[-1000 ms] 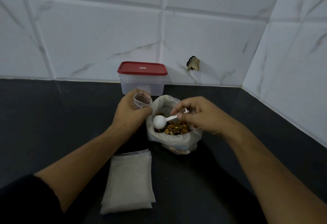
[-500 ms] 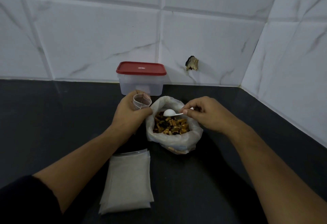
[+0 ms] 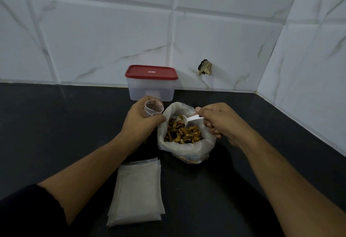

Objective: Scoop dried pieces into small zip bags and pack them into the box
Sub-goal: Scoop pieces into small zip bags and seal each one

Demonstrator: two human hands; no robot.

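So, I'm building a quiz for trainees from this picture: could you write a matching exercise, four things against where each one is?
Things:
1. box
2. spoon
3. open small bag
4. stack of empty bags

Places:
A. in the right hand
B. in the left hand
C. flat on the counter
D. by the wall, red lid on

Pairs: 1-D, 2-A, 3-B, 4-C

Left hand [image 3: 142, 123] curled around small zip bag [image 3: 152, 108]; right hand [image 3: 221, 122] in a pinch on spoon handle [image 3: 195, 118].
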